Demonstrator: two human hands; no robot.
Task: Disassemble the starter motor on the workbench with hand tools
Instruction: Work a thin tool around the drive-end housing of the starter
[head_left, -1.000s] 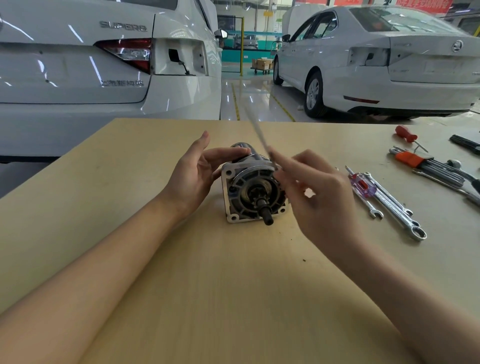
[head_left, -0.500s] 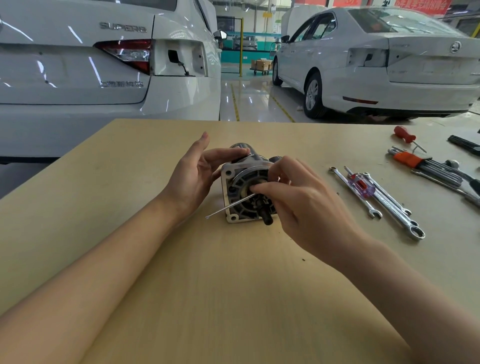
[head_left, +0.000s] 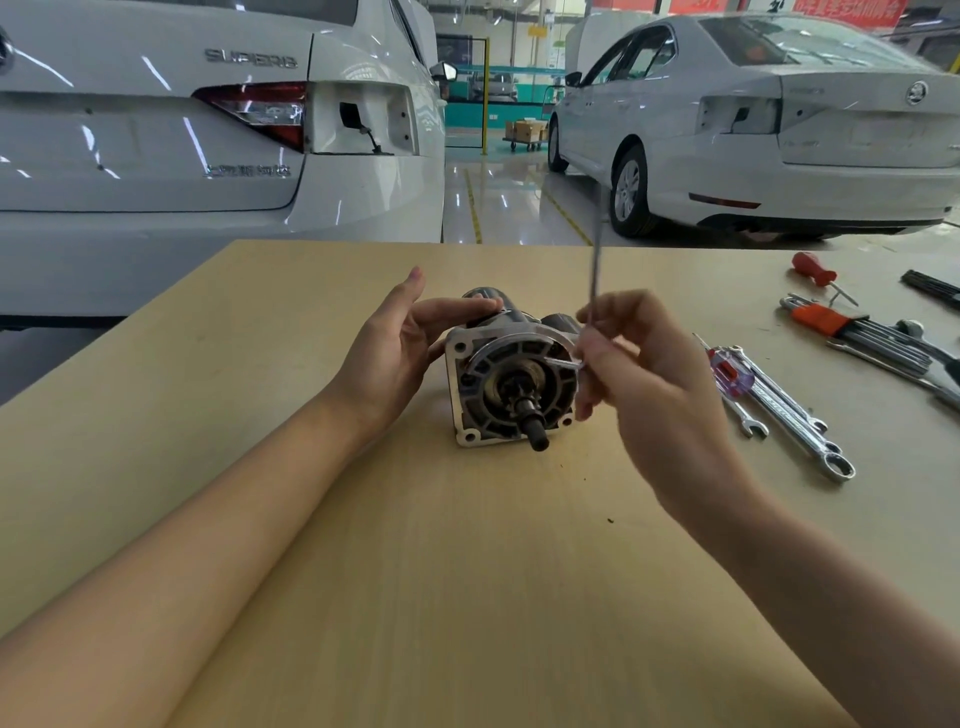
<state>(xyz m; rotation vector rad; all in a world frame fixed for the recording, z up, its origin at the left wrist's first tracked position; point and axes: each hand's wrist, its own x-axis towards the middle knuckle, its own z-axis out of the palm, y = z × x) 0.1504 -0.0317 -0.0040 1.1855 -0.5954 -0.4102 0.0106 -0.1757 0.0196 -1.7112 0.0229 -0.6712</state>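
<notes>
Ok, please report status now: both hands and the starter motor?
Left hand steadies starter motor. Right hand pinches thin L-shaped key at front face. Nothing in the way.

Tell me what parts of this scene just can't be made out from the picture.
Head view only:
- Starter motor: its rear body is hidden behind its own front flange and the left hand.
- Thin L-shaped key: motion-blurred; its bend is covered by the right hand, and the short end's seating in the flange is too small to tell.
- Hex key set: cut off by the right edge.
- Wrenches: size markings too small.
</notes>
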